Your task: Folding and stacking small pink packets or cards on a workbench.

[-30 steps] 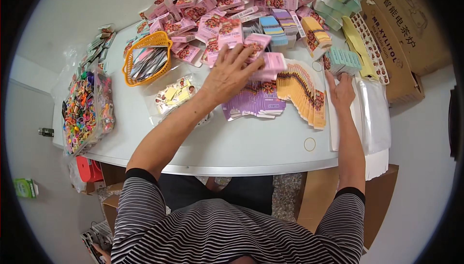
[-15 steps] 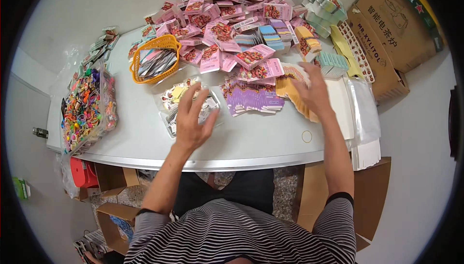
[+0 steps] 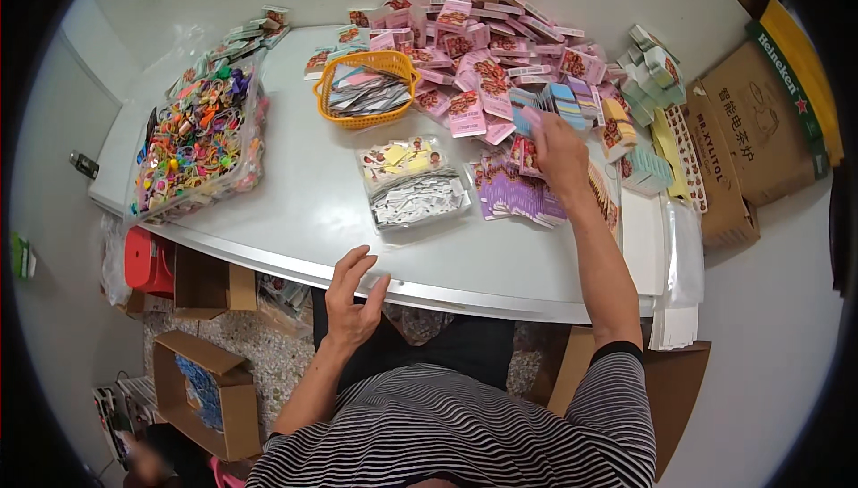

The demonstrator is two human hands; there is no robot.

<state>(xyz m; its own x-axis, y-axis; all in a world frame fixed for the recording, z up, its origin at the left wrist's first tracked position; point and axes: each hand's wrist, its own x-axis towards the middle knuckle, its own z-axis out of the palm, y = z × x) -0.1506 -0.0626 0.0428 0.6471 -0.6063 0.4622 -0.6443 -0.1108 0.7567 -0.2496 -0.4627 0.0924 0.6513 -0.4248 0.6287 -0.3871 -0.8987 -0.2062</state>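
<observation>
My left hand [image 3: 355, 300] hovers just off the table's front edge, fingers apart and nothing in it. Over the card stacks, my right hand [image 3: 563, 155] reaches with its fingers drawn together at a pale pinkish piece, too blurred to name. Beside those fingertips are blue card packs [image 3: 563, 102] standing in a row. Fanned purple cards [image 3: 517, 191] lie below the hand, and its wrist partly covers a row of orange-edged cards [image 3: 609, 197]. Pink boxes [image 3: 466, 113] with red pictures are heaped behind. A clear tray [image 3: 420, 205] holds small white packets and yellow pieces.
An orange basket [image 3: 366, 116] of flat packets stands behind the tray. Left, a clear bin [image 3: 201, 144] brims with colourful trinkets. Clear plastic sleeves [image 3: 681, 242] and cardboard boxes [image 3: 760, 130] are at right. An open carton [image 3: 206, 394] sits on the floor; another person's blurred limb shows lower left.
My left hand has drawn back from above the tray to the table's front edge. My right hand has moved from the orange-edged cards toward the blue packs. The view has shifted leftward.
</observation>
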